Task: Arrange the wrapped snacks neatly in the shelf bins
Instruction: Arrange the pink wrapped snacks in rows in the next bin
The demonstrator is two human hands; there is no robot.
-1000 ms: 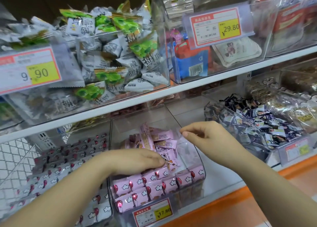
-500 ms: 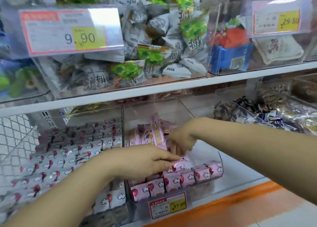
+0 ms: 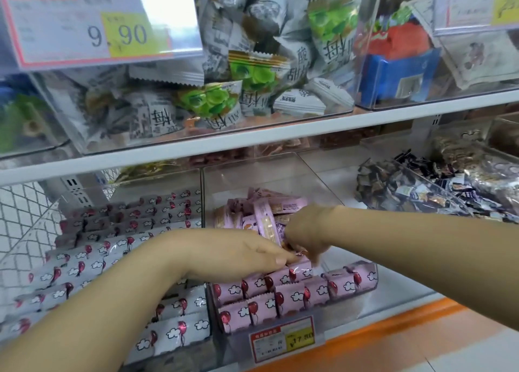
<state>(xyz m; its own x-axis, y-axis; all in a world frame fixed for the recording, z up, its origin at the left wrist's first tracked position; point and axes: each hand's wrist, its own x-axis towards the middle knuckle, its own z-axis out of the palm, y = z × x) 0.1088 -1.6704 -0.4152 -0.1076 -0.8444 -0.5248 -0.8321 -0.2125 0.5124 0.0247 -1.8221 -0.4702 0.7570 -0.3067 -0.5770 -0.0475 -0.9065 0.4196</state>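
pink wrapped snacks (image 3: pixel 289 295) lie in the clear middle bin (image 3: pixel 280 175): neat rows at its front, long axes across the bin, and a loose heap behind. left hand (image 3: pixel 238 253) rests flat on the front rows, fingers straight. right hand (image 3: pixel 303 231), nearer the heap, curls its fingers round one of them.

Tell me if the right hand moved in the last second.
Yes: the right hand went left and down, from the right wall of the clear bin into the pink snacks.

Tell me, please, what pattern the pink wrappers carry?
The pink wrappers show red balloons and white clouds; head view.
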